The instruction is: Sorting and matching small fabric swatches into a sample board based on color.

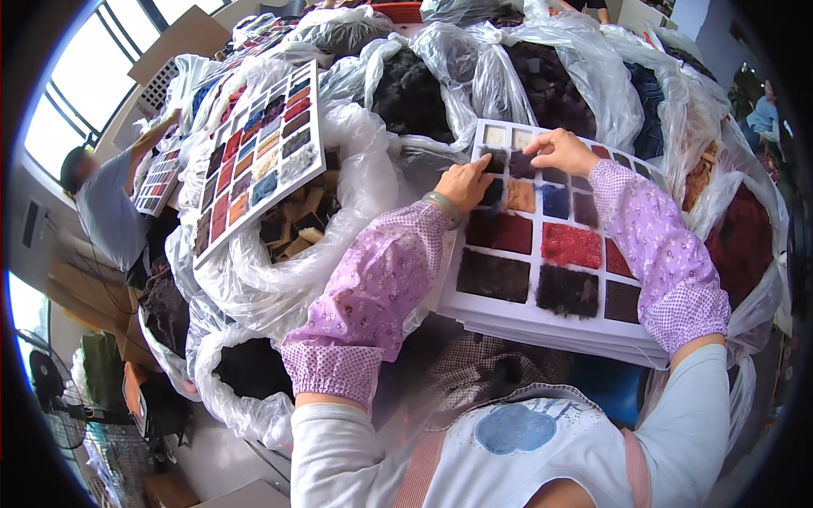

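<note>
A stack of white sample boards (550, 328) lies in front of me, the top one set with rows of plush fabric swatches in black, red, tan, blue and brown. My left hand (464, 184) rests on the board's left part, index finger stretched onto a dark swatch (492, 161) in the upper rows. Just to its right, my right hand (566, 154) hovers over or touches the top rows, thumb and fingertips drawn together near a dark purple swatch (522, 166). Whatever may be between those fingertips is too small to make out. Purple flowered sleeves cover both forearms.
Another swatch board (261, 157) leans on plastic bags at the left. Clear bags of dark fabric pieces (412, 95) surround the boards, and one bag holds tan and brown pieces (301, 220). A person (114, 199) works at the far left. A fan (49, 377) stands lower left.
</note>
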Available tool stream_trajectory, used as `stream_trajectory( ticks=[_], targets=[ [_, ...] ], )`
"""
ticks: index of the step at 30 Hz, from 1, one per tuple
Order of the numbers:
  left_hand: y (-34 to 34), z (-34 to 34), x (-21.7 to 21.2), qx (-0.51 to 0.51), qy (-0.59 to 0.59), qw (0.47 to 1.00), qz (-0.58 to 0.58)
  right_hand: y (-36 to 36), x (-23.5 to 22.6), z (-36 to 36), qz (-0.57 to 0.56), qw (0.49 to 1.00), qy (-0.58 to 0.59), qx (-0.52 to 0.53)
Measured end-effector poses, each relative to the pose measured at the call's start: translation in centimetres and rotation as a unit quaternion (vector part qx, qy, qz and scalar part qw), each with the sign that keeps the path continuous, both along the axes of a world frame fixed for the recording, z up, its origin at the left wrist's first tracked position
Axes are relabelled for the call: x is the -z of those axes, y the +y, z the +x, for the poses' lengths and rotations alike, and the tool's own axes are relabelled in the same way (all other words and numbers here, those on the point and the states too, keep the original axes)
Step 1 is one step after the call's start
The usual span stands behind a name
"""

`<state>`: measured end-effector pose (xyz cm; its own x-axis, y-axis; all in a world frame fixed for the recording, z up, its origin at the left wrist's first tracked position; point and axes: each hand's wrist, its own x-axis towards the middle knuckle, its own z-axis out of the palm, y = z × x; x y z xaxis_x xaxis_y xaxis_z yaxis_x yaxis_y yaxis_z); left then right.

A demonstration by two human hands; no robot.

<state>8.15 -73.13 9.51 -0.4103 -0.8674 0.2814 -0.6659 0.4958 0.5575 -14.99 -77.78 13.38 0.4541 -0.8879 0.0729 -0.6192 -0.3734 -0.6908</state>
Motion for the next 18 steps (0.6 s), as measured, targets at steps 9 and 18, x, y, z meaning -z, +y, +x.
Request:
stream_trajectory(
  ticks=[9,18],
  targets=[
    [-0.7,-0.8,-0.3,-0.011,0.018,0.997,0.076,0.1,0.6,0.3,-0.089,0.994,0.053,0.034],
    [-2.3,-3.2,-0.2,-0.111,0.017,0.987,0.113,-0.5,2.2,1.1,-0.079,0.995,0.044,-0.035]
  ],
)
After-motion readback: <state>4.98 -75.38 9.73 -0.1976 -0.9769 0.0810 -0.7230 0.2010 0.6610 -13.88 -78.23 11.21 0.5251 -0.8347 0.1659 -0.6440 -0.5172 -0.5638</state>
